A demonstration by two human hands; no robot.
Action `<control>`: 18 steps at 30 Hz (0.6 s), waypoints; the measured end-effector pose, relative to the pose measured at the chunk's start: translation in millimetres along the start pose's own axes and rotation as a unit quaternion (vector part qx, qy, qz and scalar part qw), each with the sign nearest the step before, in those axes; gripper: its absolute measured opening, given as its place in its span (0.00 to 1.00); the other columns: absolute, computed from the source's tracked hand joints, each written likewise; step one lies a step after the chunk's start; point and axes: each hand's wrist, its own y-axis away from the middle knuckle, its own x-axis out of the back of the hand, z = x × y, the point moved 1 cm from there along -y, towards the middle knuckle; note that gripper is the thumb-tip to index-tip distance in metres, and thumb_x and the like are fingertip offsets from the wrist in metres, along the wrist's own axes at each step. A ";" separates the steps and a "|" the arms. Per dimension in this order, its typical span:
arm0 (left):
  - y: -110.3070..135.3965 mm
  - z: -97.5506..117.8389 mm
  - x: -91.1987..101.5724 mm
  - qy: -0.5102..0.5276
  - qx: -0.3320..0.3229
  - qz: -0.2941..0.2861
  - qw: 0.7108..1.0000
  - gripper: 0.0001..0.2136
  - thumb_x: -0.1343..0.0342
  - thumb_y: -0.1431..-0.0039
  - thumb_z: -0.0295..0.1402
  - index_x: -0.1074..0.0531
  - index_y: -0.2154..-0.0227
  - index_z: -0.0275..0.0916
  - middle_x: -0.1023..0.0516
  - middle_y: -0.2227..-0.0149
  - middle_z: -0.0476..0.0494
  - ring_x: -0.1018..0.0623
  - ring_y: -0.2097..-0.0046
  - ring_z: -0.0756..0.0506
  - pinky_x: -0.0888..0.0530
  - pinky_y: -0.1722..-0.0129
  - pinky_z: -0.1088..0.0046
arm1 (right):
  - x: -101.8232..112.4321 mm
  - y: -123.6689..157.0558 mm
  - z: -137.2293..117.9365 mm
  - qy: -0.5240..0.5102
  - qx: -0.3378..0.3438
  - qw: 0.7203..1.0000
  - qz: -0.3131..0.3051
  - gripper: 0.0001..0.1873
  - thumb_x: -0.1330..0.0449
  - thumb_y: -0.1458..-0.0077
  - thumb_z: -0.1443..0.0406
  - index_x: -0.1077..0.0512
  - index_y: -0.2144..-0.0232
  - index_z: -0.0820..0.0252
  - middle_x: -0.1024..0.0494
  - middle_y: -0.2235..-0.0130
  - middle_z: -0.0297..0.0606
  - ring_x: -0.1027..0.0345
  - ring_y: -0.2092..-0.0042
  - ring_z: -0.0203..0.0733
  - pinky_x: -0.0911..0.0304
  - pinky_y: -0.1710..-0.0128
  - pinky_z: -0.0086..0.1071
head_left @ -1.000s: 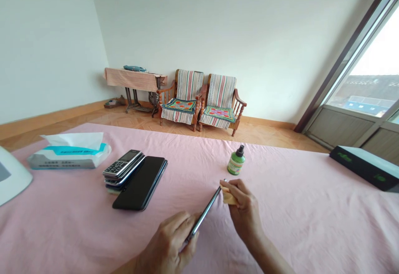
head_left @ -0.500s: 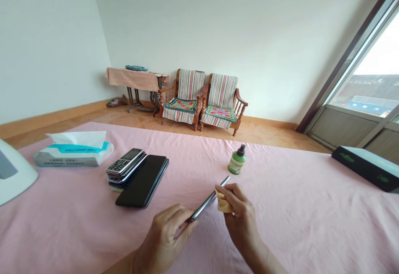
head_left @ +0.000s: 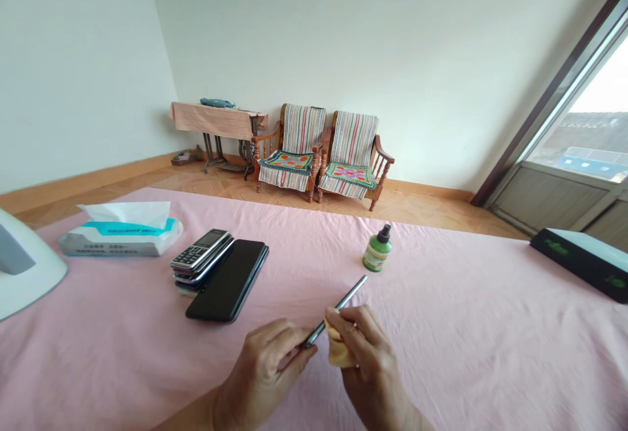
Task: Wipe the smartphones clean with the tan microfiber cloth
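Observation:
A slim mobile phone [head_left: 352, 292] is seen edge-on, its far end pointing up and to the right. My left hand [head_left: 267, 365] pinches its near end between thumb and fingers. My right hand [head_left: 369, 356] is closed around a folded yellow cloth [head_left: 339, 349], which presses against the phone's edge around its middle. The phone's flat faces are mostly hidden from this angle. Beyond the phone's far end stands a green spray bottle [head_left: 377, 251] with a black top.
On the pink tablecloth [head_left: 466, 339], left of my hands, lie a black smartphone [head_left: 228, 282] and a stack of phones topped by a keypad phone [head_left: 201, 250]. Farther left are a tissue pack [head_left: 120, 238] and a white appliance [head_left: 29, 267]. A black box [head_left: 579, 264] sits at right.
My right hand has slid the yellow cloth down along the phone's edge, toward my left hand. My left hand keeps its grip. The whole view has shifted slightly.

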 end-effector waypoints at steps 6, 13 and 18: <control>0.5 -1.0 0.0 -0.011 -0.008 0.000 1.000 0.09 0.50 0.35 0.28 0.31 0.73 0.38 0.31 0.77 0.50 0.29 0.75 0.50 0.33 0.74 0.78 | -4.5 2.6 -8.5 -0.017 0.066 0.996 -0.059 0.25 0.50 0.45 0.78 0.35 0.46 0.59 0.29 0.63 0.44 0.35 0.64 0.43 0.33 0.67 0.33; -0.8 1.1 1.7 0.001 -0.004 0.004 1.000 0.08 0.49 0.36 0.29 0.30 0.72 0.38 0.30 0.76 0.50 0.28 0.75 0.50 0.33 0.74 0.78 | -3.5 -0.7 -9.9 -0.005 0.061 0.998 -0.034 0.26 0.51 0.45 0.78 0.35 0.45 0.60 0.29 0.64 0.44 0.35 0.64 0.43 0.33 0.67 0.33; -3.0 0.0 3.0 0.006 -0.008 0.000 1.000 0.10 0.50 0.36 0.28 0.30 0.73 0.38 0.30 0.76 0.49 0.28 0.74 0.50 0.33 0.74 0.78 | -6.5 0.3 -13.2 -0.018 0.096 0.993 -0.062 0.26 0.50 0.46 0.78 0.35 0.45 0.63 0.28 0.64 0.44 0.35 0.65 0.42 0.33 0.68 0.32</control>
